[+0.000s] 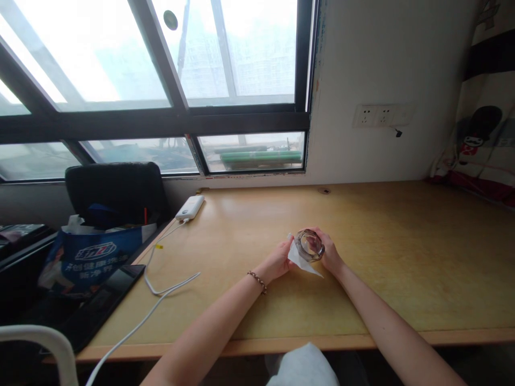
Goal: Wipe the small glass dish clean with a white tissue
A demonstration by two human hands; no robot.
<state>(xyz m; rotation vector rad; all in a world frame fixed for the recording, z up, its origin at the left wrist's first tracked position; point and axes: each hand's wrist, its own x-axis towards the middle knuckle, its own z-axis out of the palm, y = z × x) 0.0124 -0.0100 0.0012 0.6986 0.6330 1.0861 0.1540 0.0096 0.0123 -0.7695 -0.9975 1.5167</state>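
Above the front middle of the wooden table, a clear, brownish glass (309,245) is tilted so that its round opening faces me. My right hand (329,251) is closed around the glass's right side, with some fingers hidden behind it. On the other side, my left hand (282,258) pinches a white tissue (302,261), which lies against the left of the glass and hangs down in a point. A beaded bracelet (258,281) is on my left wrist.
A white power bank (190,207) lies at the table's (402,257) back left, its white cable (155,308) running over the left edge. Further left stand a black chair (116,185) and a blue bag (90,257). Wall sockets (375,115) and a curtain (483,128) are at right.
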